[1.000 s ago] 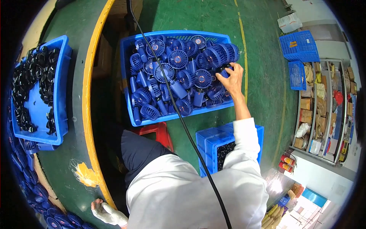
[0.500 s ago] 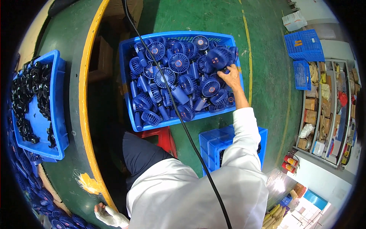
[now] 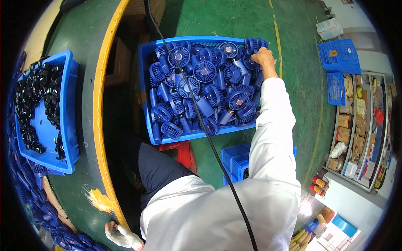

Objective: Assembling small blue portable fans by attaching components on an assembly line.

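A blue crate (image 3: 144, 96) holds a heap of dark blue handheld fans (image 3: 204, 71) with round grilles and stubby handles. My right hand (image 3: 264, 58) is at the crate's far right corner, its fingers closed on a handheld fan (image 3: 250, 45) among the others there. The fingers partly hide the grip. At lower left, my left hand (image 3: 121, 236), in a white glove with bare fingertips, rests beside the worktable's yellow edge. Its fingers are loosely bent and apart, with nothing visible in them.
A blue tray (image 3: 71, 125) of black parts stands on the green worktable (image 3: 86, 79) at left. Under the crate is a red stool (image 3: 184, 154); another blue crate (image 3: 234, 161) stands nearby. A black cable (image 3: 209, 142) crosses the view. Shelves (image 3: 356, 129) stand at right.
My right hand has moved away from me to the crate's far right corner, and the fan in it is now among the fans there. The left hand has hardly moved.
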### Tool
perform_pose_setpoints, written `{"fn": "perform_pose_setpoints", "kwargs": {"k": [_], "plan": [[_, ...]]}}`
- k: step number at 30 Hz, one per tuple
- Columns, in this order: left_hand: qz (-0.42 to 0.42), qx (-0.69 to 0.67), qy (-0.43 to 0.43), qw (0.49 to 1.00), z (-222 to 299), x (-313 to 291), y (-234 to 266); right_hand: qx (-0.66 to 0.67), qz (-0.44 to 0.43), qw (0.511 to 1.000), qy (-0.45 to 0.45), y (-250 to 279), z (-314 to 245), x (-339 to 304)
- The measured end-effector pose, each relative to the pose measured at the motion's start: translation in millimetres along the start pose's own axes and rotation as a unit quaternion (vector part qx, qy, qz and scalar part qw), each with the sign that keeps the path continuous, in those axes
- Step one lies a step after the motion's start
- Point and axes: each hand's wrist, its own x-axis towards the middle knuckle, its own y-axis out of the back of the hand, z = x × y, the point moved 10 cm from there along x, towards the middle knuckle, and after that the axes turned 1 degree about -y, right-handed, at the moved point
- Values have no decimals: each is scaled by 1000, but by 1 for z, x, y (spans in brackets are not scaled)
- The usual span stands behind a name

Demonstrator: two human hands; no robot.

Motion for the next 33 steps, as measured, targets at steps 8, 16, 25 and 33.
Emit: {"fn": "perform_pose_setpoints", "kwargs": {"k": [8,16,25,33], "plan": [[-5,-144,126,982,-25,-13,-7,-8,-74,994,78,-64,-13,4],[13,-179,133,975,-34,-22,-4,23,-10,991,129,-78,-10,6],[-6,-152,113,982,-30,-20,-5,318,2,943,-100,-132,63,39],[12,-166,142,976,-25,-20,-5,452,-25,886,-105,-95,37,33]]}}
